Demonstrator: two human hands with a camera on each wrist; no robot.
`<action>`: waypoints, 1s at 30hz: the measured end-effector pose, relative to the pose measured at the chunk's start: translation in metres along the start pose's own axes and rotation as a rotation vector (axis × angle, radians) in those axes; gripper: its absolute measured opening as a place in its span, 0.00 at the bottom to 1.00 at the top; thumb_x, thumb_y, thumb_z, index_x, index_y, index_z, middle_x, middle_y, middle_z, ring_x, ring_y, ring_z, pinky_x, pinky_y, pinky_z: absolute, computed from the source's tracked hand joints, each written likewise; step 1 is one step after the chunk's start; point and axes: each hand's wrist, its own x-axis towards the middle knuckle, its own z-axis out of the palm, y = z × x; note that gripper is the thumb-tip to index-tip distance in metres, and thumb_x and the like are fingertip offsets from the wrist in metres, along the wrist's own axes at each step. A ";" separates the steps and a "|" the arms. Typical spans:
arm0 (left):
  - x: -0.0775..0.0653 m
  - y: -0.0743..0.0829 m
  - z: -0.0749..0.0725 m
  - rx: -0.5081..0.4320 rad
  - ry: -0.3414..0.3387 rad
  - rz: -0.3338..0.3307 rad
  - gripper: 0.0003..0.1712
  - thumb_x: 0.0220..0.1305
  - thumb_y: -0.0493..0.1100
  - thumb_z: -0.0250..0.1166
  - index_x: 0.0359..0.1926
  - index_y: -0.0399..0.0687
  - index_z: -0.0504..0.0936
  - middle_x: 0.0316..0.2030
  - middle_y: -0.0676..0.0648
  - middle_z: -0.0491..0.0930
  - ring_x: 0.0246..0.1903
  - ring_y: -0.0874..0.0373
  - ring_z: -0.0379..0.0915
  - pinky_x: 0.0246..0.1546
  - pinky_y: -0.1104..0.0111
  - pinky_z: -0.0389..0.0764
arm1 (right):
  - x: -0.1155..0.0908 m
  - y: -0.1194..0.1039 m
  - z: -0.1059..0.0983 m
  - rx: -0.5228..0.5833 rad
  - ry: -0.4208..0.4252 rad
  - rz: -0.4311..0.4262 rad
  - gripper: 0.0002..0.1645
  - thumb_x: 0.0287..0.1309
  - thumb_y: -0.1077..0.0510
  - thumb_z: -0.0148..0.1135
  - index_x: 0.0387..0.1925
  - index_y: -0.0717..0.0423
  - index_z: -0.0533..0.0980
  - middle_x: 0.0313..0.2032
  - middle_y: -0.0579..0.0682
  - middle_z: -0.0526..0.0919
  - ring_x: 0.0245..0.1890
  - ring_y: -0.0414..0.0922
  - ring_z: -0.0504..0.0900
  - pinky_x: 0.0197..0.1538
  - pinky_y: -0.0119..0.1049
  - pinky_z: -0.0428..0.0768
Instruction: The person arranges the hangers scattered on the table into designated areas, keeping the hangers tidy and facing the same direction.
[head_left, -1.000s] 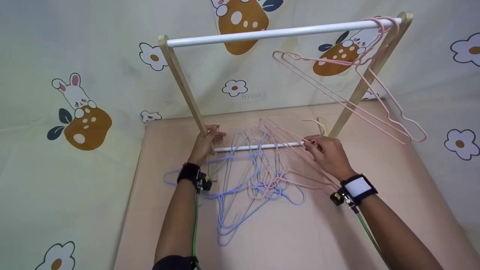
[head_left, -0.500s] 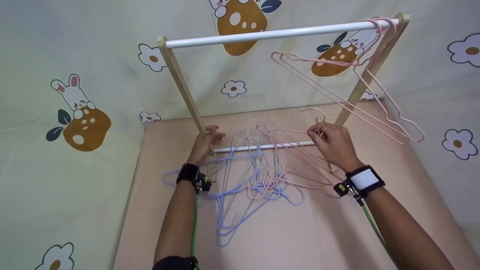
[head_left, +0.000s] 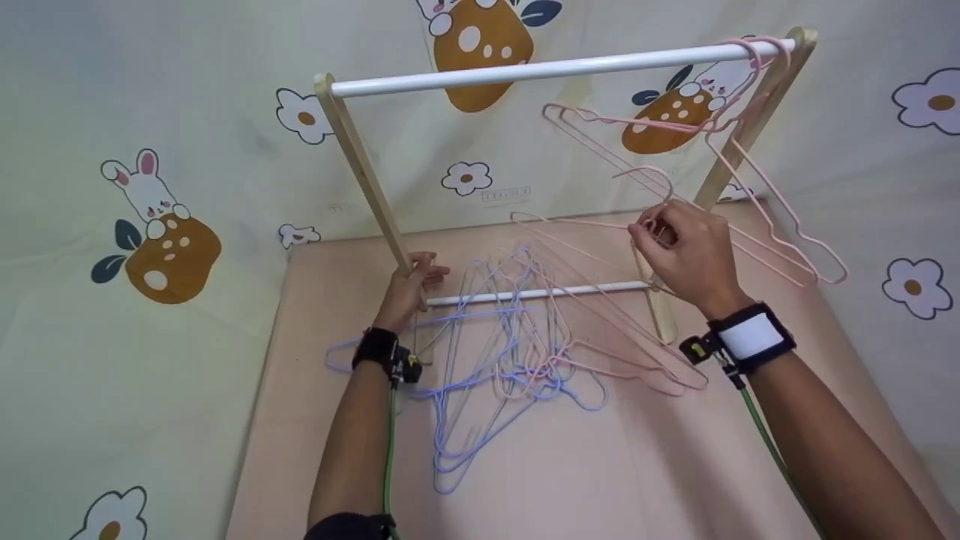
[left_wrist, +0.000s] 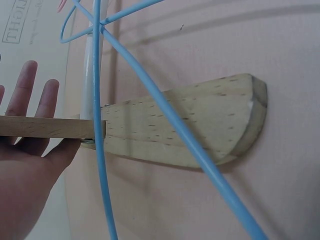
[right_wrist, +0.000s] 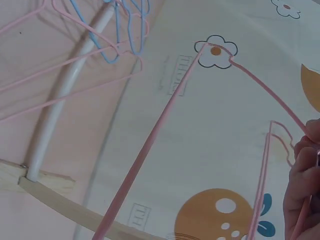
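Observation:
My right hand pinches a pink clothes hanger near its neck, and the hook stands above the fingertips. That hanger is raised over the table, in front of the rack's right side. My left hand touches the rack's left wooden post near its base; in the left wrist view the fingers extend straight past the post. Two pink hangers hang at the right end of the white top bar. A tangled pile of blue hangers and pink hangers lies around the lower bar.
The rack's white lower bar crosses under the pile. Flat wooden feet support the rack on the pink table cover. Behind the rack stands a wall with rabbit and flower prints.
My right hand has risen and moved right, lifting the pink hanger up from the pile. The left hand stays at the post.

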 end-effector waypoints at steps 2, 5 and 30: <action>0.000 0.000 0.000 -0.012 -0.011 0.000 0.28 0.74 0.61 0.49 0.59 0.45 0.70 0.51 0.36 0.81 0.58 0.35 0.72 0.29 0.61 0.72 | 0.008 -0.004 -0.007 -0.012 0.029 -0.017 0.08 0.61 0.57 0.66 0.34 0.60 0.82 0.26 0.51 0.82 0.22 0.42 0.75 0.27 0.27 0.67; 0.001 0.000 0.000 -0.030 -0.022 -0.003 0.29 0.74 0.60 0.49 0.61 0.42 0.69 0.52 0.33 0.80 0.58 0.34 0.70 0.50 0.49 0.73 | 0.019 -0.008 -0.016 -0.030 0.071 -0.018 0.09 0.60 0.57 0.68 0.35 0.60 0.83 0.27 0.52 0.83 0.23 0.44 0.77 0.29 0.25 0.67; 0.000 0.002 0.001 -0.046 -0.005 -0.017 0.28 0.74 0.60 0.50 0.59 0.42 0.70 0.51 0.32 0.80 0.58 0.33 0.70 0.59 0.43 0.66 | 0.077 -0.017 -0.071 -0.052 0.268 -0.042 0.21 0.62 0.51 0.66 0.44 0.67 0.79 0.34 0.55 0.85 0.31 0.26 0.77 0.33 0.17 0.74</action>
